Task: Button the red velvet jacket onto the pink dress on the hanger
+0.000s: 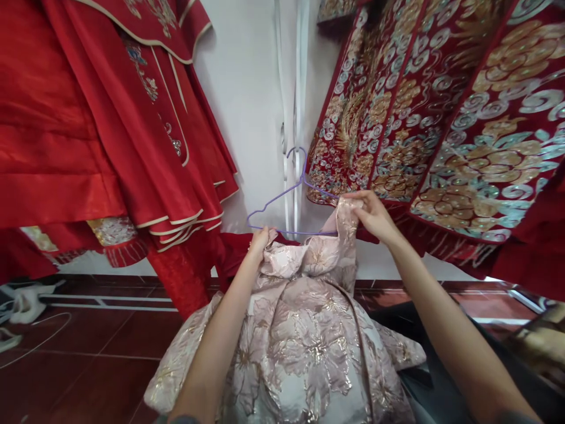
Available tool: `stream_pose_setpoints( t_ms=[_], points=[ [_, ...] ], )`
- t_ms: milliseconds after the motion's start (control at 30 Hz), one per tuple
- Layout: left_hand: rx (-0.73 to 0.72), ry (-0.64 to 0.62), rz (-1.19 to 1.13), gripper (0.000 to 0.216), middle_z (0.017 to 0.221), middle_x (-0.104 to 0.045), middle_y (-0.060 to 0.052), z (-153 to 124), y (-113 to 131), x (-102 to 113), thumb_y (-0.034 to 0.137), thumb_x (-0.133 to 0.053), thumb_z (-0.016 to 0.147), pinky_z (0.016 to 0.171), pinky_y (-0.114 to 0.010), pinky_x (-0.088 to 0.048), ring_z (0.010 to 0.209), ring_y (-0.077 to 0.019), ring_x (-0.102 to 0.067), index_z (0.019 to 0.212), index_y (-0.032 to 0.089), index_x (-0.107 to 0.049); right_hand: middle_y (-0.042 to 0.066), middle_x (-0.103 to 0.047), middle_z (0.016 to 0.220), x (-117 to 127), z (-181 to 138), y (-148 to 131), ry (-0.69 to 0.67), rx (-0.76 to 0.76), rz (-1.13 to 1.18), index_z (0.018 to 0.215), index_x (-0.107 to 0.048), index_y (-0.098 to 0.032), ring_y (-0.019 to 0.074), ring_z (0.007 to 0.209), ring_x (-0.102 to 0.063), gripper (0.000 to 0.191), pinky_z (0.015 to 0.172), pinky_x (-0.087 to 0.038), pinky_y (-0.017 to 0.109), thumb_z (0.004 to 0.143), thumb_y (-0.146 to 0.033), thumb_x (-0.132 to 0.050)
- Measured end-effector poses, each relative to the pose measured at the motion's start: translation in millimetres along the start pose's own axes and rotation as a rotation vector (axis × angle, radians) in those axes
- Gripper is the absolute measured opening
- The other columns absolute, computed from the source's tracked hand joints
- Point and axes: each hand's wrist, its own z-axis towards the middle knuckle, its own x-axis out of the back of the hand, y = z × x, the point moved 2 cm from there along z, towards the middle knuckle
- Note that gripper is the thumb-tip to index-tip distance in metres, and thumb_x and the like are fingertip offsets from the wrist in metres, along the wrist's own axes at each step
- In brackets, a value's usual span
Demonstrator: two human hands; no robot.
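A pale pink dress [300, 330] with gold floral brocade hangs in front of me, its skirt spreading down over my lap. A thin purple wire hanger [282, 197] sits at the dress's shoulders, hook upward. My left hand [259, 238] is closed on the left shoulder of the dress, next to the hanger's bottom bar. My right hand [373, 215] pinches the right shoulder fabric where the hanger's right arm meets it.
Plain red satin garments with cream trim [110, 118] hang at the left. Red garments with heavy gold and silver embroidery [441, 112] hang at the right. A white wall [251, 88] is behind. The floor is dark red tile [88, 365], with white cables at far left.
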Motion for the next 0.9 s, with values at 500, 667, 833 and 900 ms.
stream_pose_setpoints(
  t_ms=[500, 667, 833, 900],
  points=[
    [-0.076, 0.041, -0.427, 0.017, 0.082, -0.071, -0.005, 9, -18, 30, 0.019, -0.073, 0.074, 0.071, -0.02, -0.051, 0.07, -0.0108, -0.065, 0.09, 0.013, -0.07, 0.007, -0.069, 0.072, 15, 52, -30, -0.505, 0.005, -1.105, 0.083, -0.07, -0.021, 0.0237, 0.067, -0.062, 0.028, 0.056, -0.034, 0.028, 0.079, -0.047, -0.06],
    [-0.104, 0.252, -0.458, 0.024, 0.082, -0.071, -0.002, 33, -18, 59, 0.015, -0.065, 0.08, 0.07, -0.02, -0.052, 0.068, -0.0093, -0.065, 0.104, 0.019, -0.065, 0.007, -0.068, 0.069, 15, 47, -15, -0.441, 0.054, -1.083, 0.084, -0.07, -0.021, 0.0225, 0.063, -0.06, 0.035, 0.055, -0.03, 0.028, 0.085, -0.049, -0.049],
    [-0.077, 0.334, -0.396, 0.032, 0.078, -0.07, -0.003, 49, -11, 82, 0.004, -0.059, 0.08, 0.068, -0.02, -0.052, 0.064, -0.0093, -0.065, 0.109, 0.015, -0.065, 0.008, -0.066, 0.067, 18, 43, 3, -0.327, 0.073, -0.943, 0.085, -0.068, -0.017, 0.0205, 0.059, -0.057, 0.036, 0.056, -0.033, 0.028, 0.086, -0.046, -0.047],
    [-0.076, 0.342, -0.363, 0.033, 0.077, -0.07, -0.004, 52, -7, 86, -0.001, -0.056, 0.079, 0.069, -0.019, -0.052, 0.065, -0.0091, -0.064, 0.107, 0.012, -0.065, 0.007, -0.067, 0.069, 17, 40, 4, -0.312, 0.083, -0.896, 0.089, -0.068, -0.016, 0.0203, 0.06, -0.058, 0.036, 0.058, -0.035, 0.028, 0.086, -0.046, -0.048]
  ],
)
